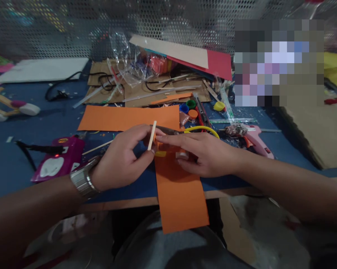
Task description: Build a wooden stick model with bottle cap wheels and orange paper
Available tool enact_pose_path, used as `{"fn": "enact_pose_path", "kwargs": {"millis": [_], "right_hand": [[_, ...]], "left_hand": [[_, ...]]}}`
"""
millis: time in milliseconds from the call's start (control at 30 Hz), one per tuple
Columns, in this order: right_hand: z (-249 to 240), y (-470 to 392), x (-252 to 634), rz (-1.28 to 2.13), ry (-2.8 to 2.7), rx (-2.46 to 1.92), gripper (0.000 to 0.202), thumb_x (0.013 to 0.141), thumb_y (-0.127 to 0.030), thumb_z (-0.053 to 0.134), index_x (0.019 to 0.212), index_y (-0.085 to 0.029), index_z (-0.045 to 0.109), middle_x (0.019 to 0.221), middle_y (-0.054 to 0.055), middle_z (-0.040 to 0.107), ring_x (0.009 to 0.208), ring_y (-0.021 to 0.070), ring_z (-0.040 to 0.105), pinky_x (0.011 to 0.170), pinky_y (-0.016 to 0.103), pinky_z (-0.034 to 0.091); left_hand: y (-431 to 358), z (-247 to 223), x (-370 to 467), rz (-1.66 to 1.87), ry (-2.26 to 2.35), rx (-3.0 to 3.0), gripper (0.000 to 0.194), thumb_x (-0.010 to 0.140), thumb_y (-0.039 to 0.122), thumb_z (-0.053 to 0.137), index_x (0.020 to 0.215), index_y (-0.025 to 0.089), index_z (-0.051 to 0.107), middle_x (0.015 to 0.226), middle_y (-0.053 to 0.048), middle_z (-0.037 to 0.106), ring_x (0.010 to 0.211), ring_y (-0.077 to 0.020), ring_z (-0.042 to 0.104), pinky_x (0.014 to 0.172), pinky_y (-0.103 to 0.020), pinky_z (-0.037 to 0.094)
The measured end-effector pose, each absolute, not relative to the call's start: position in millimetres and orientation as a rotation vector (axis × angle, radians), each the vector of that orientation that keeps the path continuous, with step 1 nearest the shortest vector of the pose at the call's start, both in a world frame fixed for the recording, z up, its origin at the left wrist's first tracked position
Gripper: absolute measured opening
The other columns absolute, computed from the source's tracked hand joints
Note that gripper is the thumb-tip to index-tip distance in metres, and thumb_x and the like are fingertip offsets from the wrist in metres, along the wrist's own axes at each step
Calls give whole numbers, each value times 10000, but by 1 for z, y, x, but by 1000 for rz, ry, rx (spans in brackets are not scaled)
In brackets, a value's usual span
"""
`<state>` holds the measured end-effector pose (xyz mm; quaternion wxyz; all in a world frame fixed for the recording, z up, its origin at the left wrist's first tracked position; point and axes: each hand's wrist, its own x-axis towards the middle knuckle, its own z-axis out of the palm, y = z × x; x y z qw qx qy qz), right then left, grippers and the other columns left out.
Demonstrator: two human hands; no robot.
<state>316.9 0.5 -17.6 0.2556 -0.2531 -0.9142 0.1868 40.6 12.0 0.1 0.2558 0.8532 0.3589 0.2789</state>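
Observation:
My left hand (126,158), with a metal watch (84,182) on its wrist, is closed in a pinch around a flat wooden stick (152,135). The stick stands up at a slight tilt. My right hand (203,153) reaches in from the right, its index fingertip at a small orange piece beside the stick. A small whitish round thing (182,154) shows between its curled fingers; what it belongs to is mostly hidden. Under the hands, a strip of orange card (182,201) hangs over the table's front edge. Yellow-handled scissors (203,129) lie just behind my right hand.
Another orange card strip (123,117) lies behind my hands. A purple box with a red light (60,157) stands left, a pink glue gun (256,140) right. Bottle caps, a cutter (202,112), cardboard (311,127) and coloured sheets (179,54) clutter the blue table (112,194).

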Motion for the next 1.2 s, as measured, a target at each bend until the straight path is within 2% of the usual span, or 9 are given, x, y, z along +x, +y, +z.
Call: {"fn": "enact_pose_path", "kwargs": {"millis": [167, 300, 400, 500, 667, 800, 1000, 1200], "right_hand": [[-20, 4, 317, 531, -2452, -673, 471, 1079, -95, 606, 1535, -199, 657, 1495, 120, 803, 1281, 221, 816, 1077, 345, 652], [-20, 5, 317, 567, -2444, -645, 463, 1069, -69, 642, 1519, -177, 669, 1513, 125, 795, 1383, 225, 781, 1123, 339, 643], [-20, 6, 317, 576, -2455, -650, 476, 1048, -62, 686, 1511, -167, 677, 1496, 124, 805, 1378, 226, 783, 1116, 320, 642], [-20, 6, 317, 550, -2469, -647, 458, 1049, -66, 689, 1497, -159, 690, 1443, 126, 829, 1337, 229, 801, 1107, 320, 646], [-20, 6, 317, 525, -2481, -625, 426, 1088, -83, 638, 1498, -179, 698, 1400, 113, 846, 1299, 225, 812, 1094, 343, 654], [-20, 6, 317, 550, -2492, -621, 444, 1082, -90, 654, 1516, -175, 696, 1404, 114, 843, 1298, 221, 810, 1097, 336, 650], [-22, 7, 318, 603, -2463, -640, 455, 1081, -107, 665, 1517, -230, 696, 1421, 91, 841, 1280, 210, 820, 1097, 338, 655], [-23, 6, 317, 584, -2479, -654, 441, 1086, -88, 657, 1504, -221, 709, 1402, 86, 848, 1303, 215, 813, 1107, 345, 653]], "left_hand": [[14, -4, 42, 633, 1010, 2399, 266, 928, 171, 569, 1154, 240, 690, 1122, -63, 789, 1064, -293, 761, 906, -419, 587], [15, -6, 41, 579, 1008, 2474, 203, 884, 186, 611, 1079, 232, 647, 1116, -70, 762, 1010, -283, 728, 882, -405, 573], [15, -7, 41, 536, 1003, 2486, 143, 895, 201, 623, 1034, 233, 637, 1131, -72, 759, 1066, -293, 731, 961, -425, 580], [15, -7, 41, 556, 991, 2479, 157, 923, 218, 612, 1072, 230, 664, 1127, -67, 766, 1084, -295, 739, 1010, -442, 585], [12, -9, 41, 576, 1009, 2513, 153, 938, 256, 610, 1073, 220, 673, 1095, -81, 776, 1063, -306, 745, 951, -438, 597], [11, -9, 40, 591, 1003, 2525, 147, 934, 257, 602, 1069, 224, 652, 1147, -87, 780, 1086, -301, 745, 975, -435, 587], [10, -5, 40, 506, 1084, 2516, 103, 933, 304, 590, 985, 227, 636, 1012, -79, 748, 963, -306, 726, 857, -433, 564], [10, -3, 42, 542, 1034, 2497, 52, 913, 260, 608, 952, 240, 638, 1028, -68, 772, 986, -297, 743, 899, -430, 571]]}}
